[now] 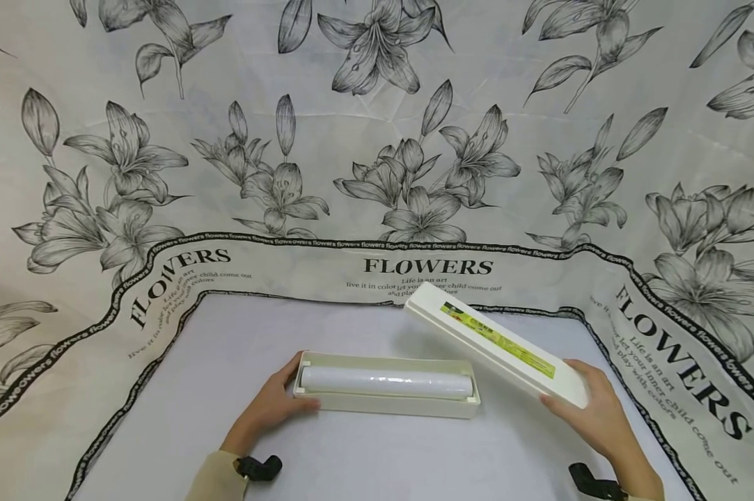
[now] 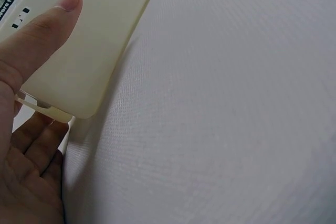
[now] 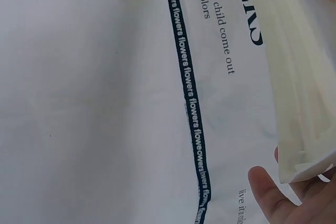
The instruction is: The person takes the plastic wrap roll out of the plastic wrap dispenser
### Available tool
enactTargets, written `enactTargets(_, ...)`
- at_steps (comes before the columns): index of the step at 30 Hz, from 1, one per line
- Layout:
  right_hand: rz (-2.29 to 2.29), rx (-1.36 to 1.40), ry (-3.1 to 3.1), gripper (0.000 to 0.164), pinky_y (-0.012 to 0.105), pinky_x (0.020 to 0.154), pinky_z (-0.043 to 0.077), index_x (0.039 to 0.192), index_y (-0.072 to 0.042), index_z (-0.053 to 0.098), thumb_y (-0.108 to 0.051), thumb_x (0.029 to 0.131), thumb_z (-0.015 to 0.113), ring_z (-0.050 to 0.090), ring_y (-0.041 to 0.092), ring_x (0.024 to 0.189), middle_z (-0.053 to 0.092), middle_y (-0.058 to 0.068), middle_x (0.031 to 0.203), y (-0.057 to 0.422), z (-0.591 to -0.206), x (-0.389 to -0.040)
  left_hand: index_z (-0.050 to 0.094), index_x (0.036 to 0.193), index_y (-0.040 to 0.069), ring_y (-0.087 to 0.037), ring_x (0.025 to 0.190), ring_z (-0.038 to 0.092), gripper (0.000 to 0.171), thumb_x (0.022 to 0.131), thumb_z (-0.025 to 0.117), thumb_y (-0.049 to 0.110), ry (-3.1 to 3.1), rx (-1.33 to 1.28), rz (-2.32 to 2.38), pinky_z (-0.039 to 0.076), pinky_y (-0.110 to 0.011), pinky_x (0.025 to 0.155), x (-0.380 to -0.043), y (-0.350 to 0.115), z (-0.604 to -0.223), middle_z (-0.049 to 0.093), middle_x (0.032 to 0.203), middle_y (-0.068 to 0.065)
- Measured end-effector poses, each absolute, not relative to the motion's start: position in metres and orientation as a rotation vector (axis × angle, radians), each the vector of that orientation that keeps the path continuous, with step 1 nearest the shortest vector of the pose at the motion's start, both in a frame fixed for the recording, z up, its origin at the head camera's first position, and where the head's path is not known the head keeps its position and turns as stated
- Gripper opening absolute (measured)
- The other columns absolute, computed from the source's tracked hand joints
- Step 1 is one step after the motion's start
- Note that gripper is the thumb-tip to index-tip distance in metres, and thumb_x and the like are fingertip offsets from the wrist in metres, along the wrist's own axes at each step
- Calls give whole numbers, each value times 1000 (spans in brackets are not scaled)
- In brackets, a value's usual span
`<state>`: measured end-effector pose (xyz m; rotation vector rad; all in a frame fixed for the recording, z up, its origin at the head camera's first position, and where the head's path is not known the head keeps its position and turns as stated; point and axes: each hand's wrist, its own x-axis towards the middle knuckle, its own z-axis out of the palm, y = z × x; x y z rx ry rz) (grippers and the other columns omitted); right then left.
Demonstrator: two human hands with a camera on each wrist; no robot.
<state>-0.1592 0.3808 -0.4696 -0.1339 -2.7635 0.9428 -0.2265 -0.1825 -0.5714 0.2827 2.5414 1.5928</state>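
Note:
A long cream plastic box base point(image 1: 389, 406) lies on the white table, holding a white roll point(image 1: 386, 381) that looks like shiny plastic film. At its left end my left hand point(image 1: 270, 407) grips it, thumb along the near wall and fingers behind. In the left wrist view, the thumb point(image 2: 50, 30) lies flat on the base wall point(image 2: 100, 61). My right hand point(image 1: 602, 414) holds the matching white lid point(image 1: 496, 339) by its right end, tilted, with its far end raised. A yellow-green label point(image 1: 521, 353) runs along its top. The right wrist view shows the lid's hollow underside point(image 3: 302, 87).
A white tabletop point(image 1: 226, 459) spreads around the box. A black border with "FLOWERS" print point(image 1: 429, 266) edges it at the back and sides. Behind rises a pale backdrop point(image 1: 364, 125) with drawn lilies. Each wrist wears a dark strapped device point(image 1: 260, 467).

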Motion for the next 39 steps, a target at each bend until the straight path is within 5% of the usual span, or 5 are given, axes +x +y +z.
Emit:
enactTargets(15, 955, -241, -2718, 91, 42, 81, 32, 148, 6, 42, -37, 81, 86, 43, 30, 108, 46, 31, 140, 408, -483, -151, 23, 165, 15, -33, 158, 22, 119, 73, 94, 41, 2520, 292, 1613, 18, -56, 128, -226, -182, -574, 31, 169, -8)
enactTargets(25, 920, -331, -2745, 96, 45, 82, 33, 151, 8, 37, -42, 84, 84, 43, 39, 112, 40, 35, 144, 424, -491, -146, 23, 165, 15, -33, 158, 23, 120, 73, 94, 41, 2522, 294, 1609, 18, -56, 128, -227, -183, -572, 32, 168, -8)
enactTargets(39, 951, -508, -2741, 107, 70, 99, 35, 156, 10, 26, -44, 84, 83, 37, 54, 126, 29, 40, 151, 440, -499, -134, 23, 165, 14, -35, 157, 23, 119, 73, 94, 40, 2529, 300, 1605, 18, -57, 128, -226, -183, -570, 31, 168, -10)
